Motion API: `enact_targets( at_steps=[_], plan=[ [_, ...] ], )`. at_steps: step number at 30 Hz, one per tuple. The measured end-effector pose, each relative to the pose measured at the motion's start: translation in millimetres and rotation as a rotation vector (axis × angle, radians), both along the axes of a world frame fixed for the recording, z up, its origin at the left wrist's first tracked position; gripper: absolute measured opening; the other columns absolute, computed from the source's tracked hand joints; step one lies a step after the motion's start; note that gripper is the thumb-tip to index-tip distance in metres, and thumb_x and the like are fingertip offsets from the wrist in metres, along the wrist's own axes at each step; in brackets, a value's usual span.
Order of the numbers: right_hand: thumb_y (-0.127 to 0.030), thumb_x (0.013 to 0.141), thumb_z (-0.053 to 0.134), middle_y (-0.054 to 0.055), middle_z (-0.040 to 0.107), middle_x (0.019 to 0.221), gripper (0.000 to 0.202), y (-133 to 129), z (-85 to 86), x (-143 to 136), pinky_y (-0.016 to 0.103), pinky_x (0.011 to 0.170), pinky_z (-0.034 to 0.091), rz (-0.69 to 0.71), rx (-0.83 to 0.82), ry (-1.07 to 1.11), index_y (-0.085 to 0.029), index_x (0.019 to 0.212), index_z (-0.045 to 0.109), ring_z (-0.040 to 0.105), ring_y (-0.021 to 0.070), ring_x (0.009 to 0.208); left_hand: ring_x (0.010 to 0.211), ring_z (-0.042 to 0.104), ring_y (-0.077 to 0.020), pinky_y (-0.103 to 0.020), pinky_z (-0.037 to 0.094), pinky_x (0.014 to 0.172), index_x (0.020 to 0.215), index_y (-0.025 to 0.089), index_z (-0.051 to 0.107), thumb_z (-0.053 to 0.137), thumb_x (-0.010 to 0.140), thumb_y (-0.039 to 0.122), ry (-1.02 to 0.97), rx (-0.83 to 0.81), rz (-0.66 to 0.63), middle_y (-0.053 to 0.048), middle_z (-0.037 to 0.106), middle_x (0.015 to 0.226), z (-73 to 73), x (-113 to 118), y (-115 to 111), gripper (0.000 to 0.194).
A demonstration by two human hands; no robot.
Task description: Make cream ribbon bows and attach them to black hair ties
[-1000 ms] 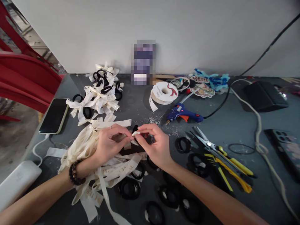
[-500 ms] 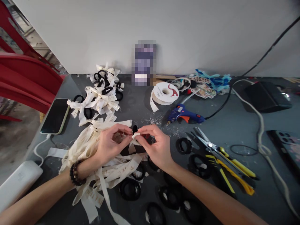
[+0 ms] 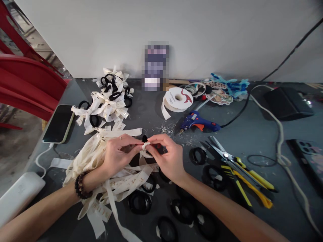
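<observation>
My left hand and my right hand meet fingertip to fingertip above the table. Between them they pinch a short white ribbon folded around a black hair tie; only the tie's top shows, as the fingers hide the rest. Below the left wrist spreads a heap of cream printed ribbon strips. Several loose black hair ties lie under and around the right forearm, some bearing white bits.
Behind the hands are finished bows on hair ties, a ribbon spool and a blue glue gun. Yellow-handled scissors lie right. A phone and white power bank are left; a cable runs along the right.
My fingers have drawn closer around the fold, and the left fingers are flatter and nearer together. Less of the black hair tie sticks up. Other things stay in place.
</observation>
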State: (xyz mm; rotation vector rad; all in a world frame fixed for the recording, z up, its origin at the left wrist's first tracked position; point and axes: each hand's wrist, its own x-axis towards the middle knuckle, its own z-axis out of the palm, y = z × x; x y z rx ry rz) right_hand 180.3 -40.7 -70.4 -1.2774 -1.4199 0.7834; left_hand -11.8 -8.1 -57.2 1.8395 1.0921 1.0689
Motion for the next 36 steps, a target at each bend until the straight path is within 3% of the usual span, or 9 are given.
enact_targets(
  at_steps=[7,14,17,24,28,32,36],
  plan=[
    [-0.030,0.092,0.079,0.002,0.084,0.092,0.012,0,-0.6,0,0.032,0.079,0.066,0.002,-0.014,-0.023,-0.026,0.101,0.071,0.083,0.0208,0.085,0.073,0.074,-0.0157,-0.024,0.057,0.060,0.090,0.020,0.083,0.077,0.092,0.020,0.086,0.156,0.063,-0.006,0.081,0.084,1.3,3,-5,0.006],
    [-0.032,0.090,0.082,0.003,0.084,0.089,0.016,0,0.0,-1,0.033,0.077,0.066,-0.007,-0.039,0.003,-0.026,0.101,0.072,0.083,0.0224,0.082,0.058,0.062,-0.0104,-0.021,0.049,0.054,0.083,0.018,0.076,0.069,0.088,0.016,0.167,0.101,0.092,-0.002,0.075,0.076,7.6,4,-3,0.009],
    [-0.033,0.090,0.080,0.003,0.084,0.090,0.016,1,0.8,0,0.031,0.074,0.066,-0.024,-0.052,0.032,-0.026,0.103,0.072,0.082,0.0213,0.082,0.058,0.057,-0.0100,-0.021,0.045,0.054,0.083,0.018,0.072,0.067,0.090,0.018,0.147,0.037,0.080,-0.001,0.071,0.074,9.2,3,-2,0.008],
    [-0.034,0.095,0.075,0.003,0.082,0.093,0.019,0,0.0,4,0.031,0.073,0.065,0.069,-0.050,0.061,-0.026,0.112,0.072,0.081,0.0200,0.082,0.062,0.052,-0.0115,-0.023,0.041,0.057,0.089,0.017,0.062,0.057,0.104,0.040,-0.052,-0.298,-0.140,0.001,0.059,0.074,10.9,-1,2,0.027],
    [-0.033,0.094,0.076,0.003,0.083,0.093,0.019,-1,-1.1,4,0.032,0.078,0.065,0.020,-0.031,0.064,-0.027,0.112,0.072,0.081,0.0204,0.086,0.062,0.054,-0.0113,-0.022,0.041,0.054,0.098,0.016,0.067,0.064,0.103,0.041,-0.072,-0.276,-0.128,-0.002,0.066,0.080,9.9,1,-1,0.025],
    [-0.035,0.093,0.077,0.002,0.082,0.089,0.018,-1,0.0,3,0.031,0.071,0.064,-0.021,-0.047,0.062,-0.026,0.108,0.072,0.079,0.0195,0.077,0.063,0.060,-0.0120,-0.022,0.046,0.055,0.093,0.016,0.073,0.076,0.096,0.040,-0.072,-0.204,-0.075,-0.005,0.073,0.081,7.7,2,-2,0.024],
    [-0.037,0.094,0.077,0.003,0.082,0.092,0.019,-1,-0.5,3,0.031,0.072,0.064,-0.002,-0.066,0.052,-0.026,0.109,0.073,0.080,0.0199,0.080,0.061,0.062,-0.0121,-0.021,0.047,0.054,0.090,0.016,0.076,0.080,0.092,0.038,-0.009,-0.117,-0.002,-0.005,0.075,0.077,5.9,2,-2,0.022]
  ],
)
